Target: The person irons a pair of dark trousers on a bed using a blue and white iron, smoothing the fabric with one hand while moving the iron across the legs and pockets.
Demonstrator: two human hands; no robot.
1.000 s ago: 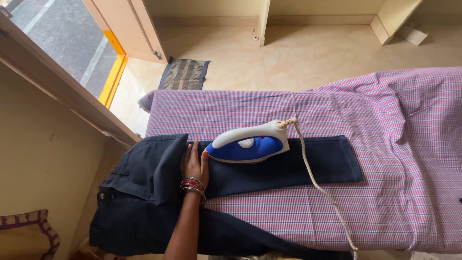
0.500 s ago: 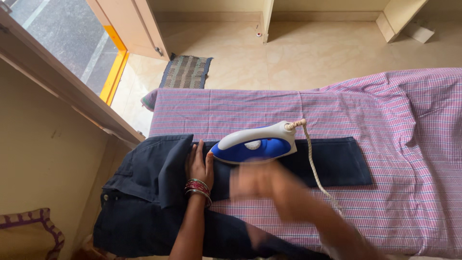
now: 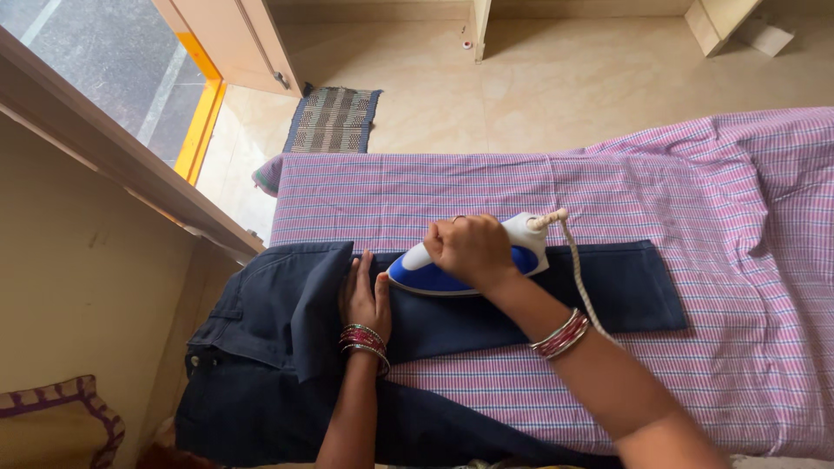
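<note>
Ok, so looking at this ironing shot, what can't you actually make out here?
All from the head view:
- Handle of the iron: covered by the right hand, so the grip itself is hidden.
- Soleplate of the iron: face down on the trousers.
- Trousers' waist end: cut off by the bottom edge.
- Cord: passes behind the right forearm; its far end is unseen.
- Cloth under the left hand: hidden by the palm.

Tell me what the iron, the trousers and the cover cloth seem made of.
Iron: glossy white and blue plastic shell, by its sheen. Trousers: matte dark navy woven cloth, probably cotton twill. Cover cloth: thin woven checked fabric in pink and purple, softly wrinkled.
</note>
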